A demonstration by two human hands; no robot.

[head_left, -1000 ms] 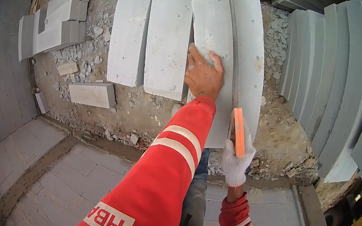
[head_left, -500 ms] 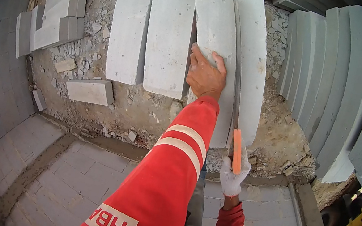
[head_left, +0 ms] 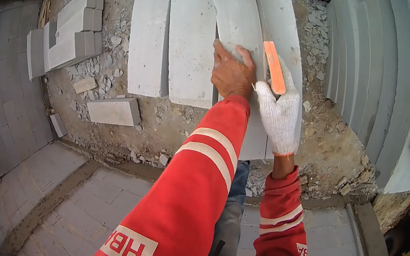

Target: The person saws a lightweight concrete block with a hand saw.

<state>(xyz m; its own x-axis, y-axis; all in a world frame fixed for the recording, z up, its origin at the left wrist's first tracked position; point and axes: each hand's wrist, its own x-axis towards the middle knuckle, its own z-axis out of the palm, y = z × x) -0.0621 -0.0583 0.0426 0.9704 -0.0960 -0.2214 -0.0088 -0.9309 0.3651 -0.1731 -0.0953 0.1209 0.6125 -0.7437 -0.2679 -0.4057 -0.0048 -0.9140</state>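
Observation:
My bare left hand (head_left: 233, 73) presses on a long pale grey lightweight concrete block (head_left: 236, 8), its fingers hooked over the left edge and thumb on top. Close to its right, my right hand (head_left: 280, 108) wears a white knit glove and is closed round the orange handle of a handsaw (head_left: 274, 68). The saw's blade lies along the line between this block and the rightmost block (head_left: 280, 16); most of it is hidden. Two more pale blocks, a middle one (head_left: 190, 39) and a left one (head_left: 149, 37), lie beside them.
Cut block pieces (head_left: 78, 25) are stacked at the left, with a loose short block (head_left: 113, 110) nearer me. Rubble (head_left: 315, 38) covers the ground. Several tall grey slabs (head_left: 385, 87) lean at the right. A paved floor (head_left: 107, 193) with mortar strips lies below.
My right hand has pushed the saw forward, away from me, from below the block's near end to beside my left hand. My left hand keeps its place on the block; the view has shifted slightly.

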